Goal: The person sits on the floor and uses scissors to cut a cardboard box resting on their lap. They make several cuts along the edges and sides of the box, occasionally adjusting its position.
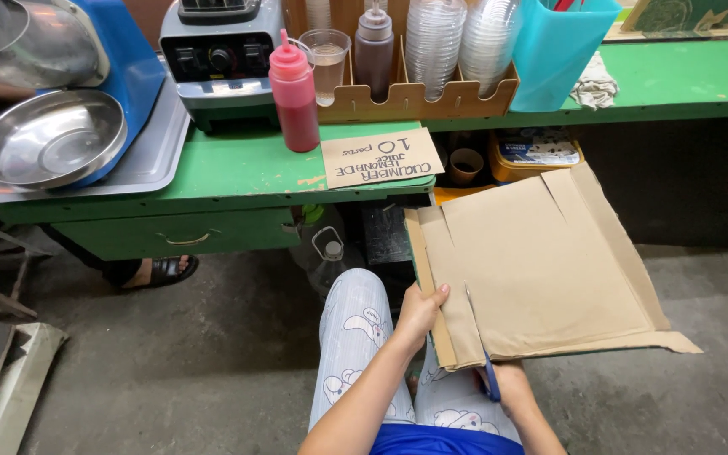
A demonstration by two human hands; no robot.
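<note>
A large flattened brown cardboard sheet [541, 270] with flaps lies over my lap. My left hand [419, 313] grips its near left edge, thumb on top. My right hand [511, 388] sits under the sheet's near edge and holds blue-handled scissors [480, 350], whose blades run up into a cut in the cardboard. My legs in white printed trousers [355, 337] are below.
A green table [229, 173] ahead holds a red squeeze bottle [295, 94], a handwritten cardboard sign [378, 157], a blender base [221, 55], a steel bowl [50, 136] on a tray, and stacked clear lids [457, 42]. Another person's sandalled foot [160, 271] rests underneath. The floor is concrete.
</note>
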